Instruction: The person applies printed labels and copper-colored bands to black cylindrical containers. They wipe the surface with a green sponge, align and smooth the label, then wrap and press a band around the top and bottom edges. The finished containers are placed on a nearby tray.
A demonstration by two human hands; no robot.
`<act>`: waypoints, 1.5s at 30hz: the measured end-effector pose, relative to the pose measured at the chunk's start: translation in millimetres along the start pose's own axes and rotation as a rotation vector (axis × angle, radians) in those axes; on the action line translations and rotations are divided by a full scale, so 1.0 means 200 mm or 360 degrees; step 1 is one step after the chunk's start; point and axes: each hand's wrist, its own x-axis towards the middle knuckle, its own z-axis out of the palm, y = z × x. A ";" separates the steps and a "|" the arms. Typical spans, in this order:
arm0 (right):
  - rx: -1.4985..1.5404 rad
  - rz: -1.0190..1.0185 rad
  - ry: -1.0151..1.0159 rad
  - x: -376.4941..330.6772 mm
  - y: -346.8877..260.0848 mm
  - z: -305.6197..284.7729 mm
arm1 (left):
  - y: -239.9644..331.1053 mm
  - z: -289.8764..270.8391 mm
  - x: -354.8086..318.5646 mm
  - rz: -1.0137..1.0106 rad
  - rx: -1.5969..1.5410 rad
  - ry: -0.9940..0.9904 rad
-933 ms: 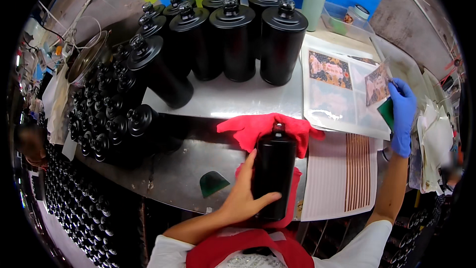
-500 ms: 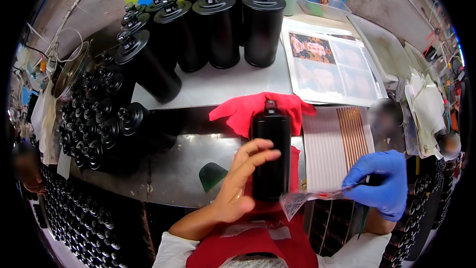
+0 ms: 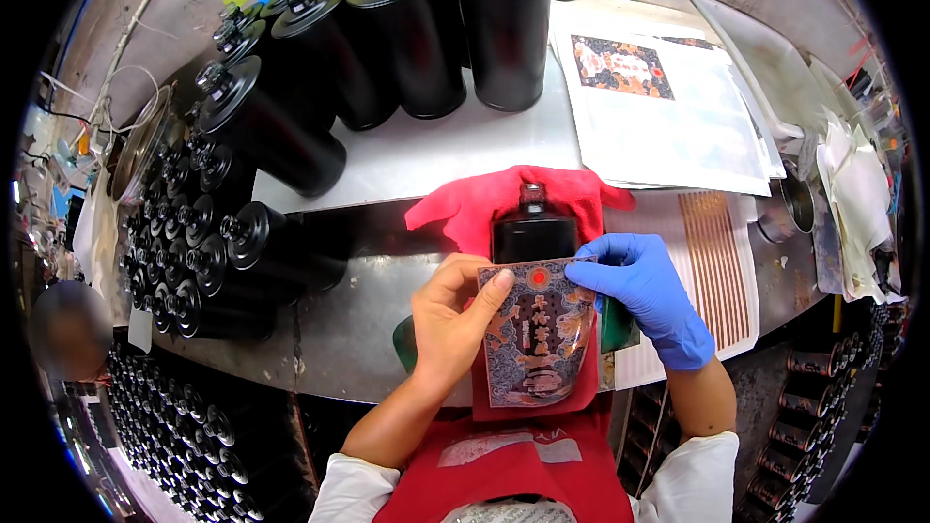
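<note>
Right below my view, at the near edge of the steel bench (image 3: 407,160), a black bottle (image 3: 534,230) lies on a red cloth (image 3: 484,203) with its neck pointing away, and I watch both hands laying a printed label (image 3: 536,329) over its face. My left hand (image 3: 453,322), bare, has its fingers pressed together flat along the label's left edge, with 1 fingertip on the top corner. My right hand (image 3: 647,292), in a blue glove, pinches the upper right corner between thumb and fingers. I judge this the positioning step: the label covers the bottle's body, but I cannot tell whether it has stuck yet, since the bottle's lower part is hidden. The next move calls for squaring the label to the bottle's shoulders, then smoothing it from the middle outward without wrinkles. Upright black bottles (image 3: 504,24) stand behind, and more label sheets (image 3: 668,116) lie to the right.
</note>
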 end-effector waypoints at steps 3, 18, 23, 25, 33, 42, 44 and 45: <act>0.0011 0.0002 0.0011 0.05 0.01 -0.02 | -0.02 0.01 0.05 0.0000 -0.0016 0.0008; 0.0109 0.0010 0.0031 0.13 0.03 -0.04 | -0.03 0.03 0.13 -0.0056 -0.0054 0.0111; 0.0241 -0.0014 0.0043 0.12 0.09 -0.05 | -0.04 0.04 0.10 -0.0120 -0.0127 0.0118; 0.0263 0.0016 0.0012 0.09 0.11 -0.06 | -0.05 0.00 0.05 -0.0172 -0.0233 0.0017; 0.0244 0.0331 -0.0009 -0.19 0.33 -0.03 | -0.05 -0.07 -0.27 -0.0513 -0.0175 -0.0054; 0.0109 0.0266 -0.0059 -0.30 0.43 -0.02 | -0.11 -0.12 -0.39 -0.0393 -0.0019 -0.0241; 0.0160 0.0267 -0.0089 -0.30 0.45 -0.02 | -0.11 -0.12 -0.39 -0.0383 -0.0106 -0.0225; 0.0162 0.0274 -0.0093 -0.30 0.45 -0.02 | -0.11 -0.12 -0.39 -0.0392 -0.0112 -0.0239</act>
